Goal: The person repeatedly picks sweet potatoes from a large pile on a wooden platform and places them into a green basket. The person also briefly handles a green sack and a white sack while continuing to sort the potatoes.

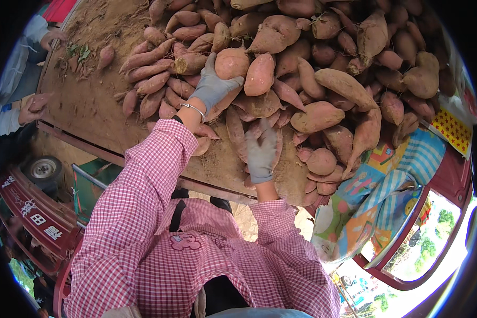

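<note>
My left hand [216, 84], in a grey glove, is closed around the side of a round sweet potato [232, 63] at the near edge of a large heap. Right of it, an upright reddish sweet potato [259, 74] leans against the others. My right hand [261, 152], also gloved and slightly blurred, is over long sweet potatoes [236, 133] lying on the soil-covered truck bed; whether its fingers grip one I cannot tell. A long curved sweet potato [346, 88] lies on the heap to the right.
The metal edge [222, 190] of the truck bed runs in front of me. At the far left another person's hand [30, 109] holds a sweet potato. A patterned cloth [385, 179] drapes over the red frame at right. A red vehicle [35, 214] with a wheel stands lower left.
</note>
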The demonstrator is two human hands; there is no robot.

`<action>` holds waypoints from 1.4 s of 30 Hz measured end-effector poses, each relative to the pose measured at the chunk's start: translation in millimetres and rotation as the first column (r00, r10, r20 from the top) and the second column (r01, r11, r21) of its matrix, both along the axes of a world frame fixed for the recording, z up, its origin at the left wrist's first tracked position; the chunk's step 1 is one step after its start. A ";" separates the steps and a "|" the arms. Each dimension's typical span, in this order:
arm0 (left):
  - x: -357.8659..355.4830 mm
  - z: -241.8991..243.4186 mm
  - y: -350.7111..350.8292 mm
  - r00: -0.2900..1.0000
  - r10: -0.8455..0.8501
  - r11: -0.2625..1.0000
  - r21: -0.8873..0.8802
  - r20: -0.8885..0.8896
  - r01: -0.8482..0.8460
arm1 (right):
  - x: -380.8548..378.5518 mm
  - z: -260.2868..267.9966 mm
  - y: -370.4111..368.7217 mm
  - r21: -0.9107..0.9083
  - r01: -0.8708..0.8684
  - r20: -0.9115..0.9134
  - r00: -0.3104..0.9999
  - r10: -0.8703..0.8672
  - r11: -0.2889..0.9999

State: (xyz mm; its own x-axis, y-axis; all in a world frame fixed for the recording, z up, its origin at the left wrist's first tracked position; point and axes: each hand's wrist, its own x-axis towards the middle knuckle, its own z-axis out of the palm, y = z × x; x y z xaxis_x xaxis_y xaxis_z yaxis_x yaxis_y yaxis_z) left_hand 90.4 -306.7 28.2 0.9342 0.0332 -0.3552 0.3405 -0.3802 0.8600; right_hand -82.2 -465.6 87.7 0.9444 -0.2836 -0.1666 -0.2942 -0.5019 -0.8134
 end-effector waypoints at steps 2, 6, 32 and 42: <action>-0.6 -1.6 -1.9 1.000 0.010 1.000 0.000 -0.005 -0.010 | 35.1 25.8 -6.0 -0.125 -0.005 0.180 0.983 0.028 0.992; 1.5 -5.7 -3.3 0.996 0.083 0.996 -0.015 0.037 -0.082 | 140.3 9.2 -11.4 -0.468 -0.227 0.197 0.915 0.351 0.854; -550.5 85.0 344.4 0.181 0.919 -0.183 -0.787 -0.350 -0.589 | -34.1 72.7 347.4 0.979 -0.137 -0.149 0.040 0.988 0.153; -509.1 -18.0 288.9 -0.144 0.972 -0.182 -0.203 -0.187 -0.962 | -49.8 6.1 306.6 0.716 -0.666 -0.290 -0.011 0.957 0.209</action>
State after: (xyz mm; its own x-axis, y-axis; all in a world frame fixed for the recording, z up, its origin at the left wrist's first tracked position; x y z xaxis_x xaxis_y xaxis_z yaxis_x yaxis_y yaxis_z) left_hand -418.7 -17.8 10.1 -0.0842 0.8480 -0.5232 0.1179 0.5299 0.8398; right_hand -132.0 -159.0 93.8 0.0548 0.8109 -0.5826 -0.2688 -0.5500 -0.7907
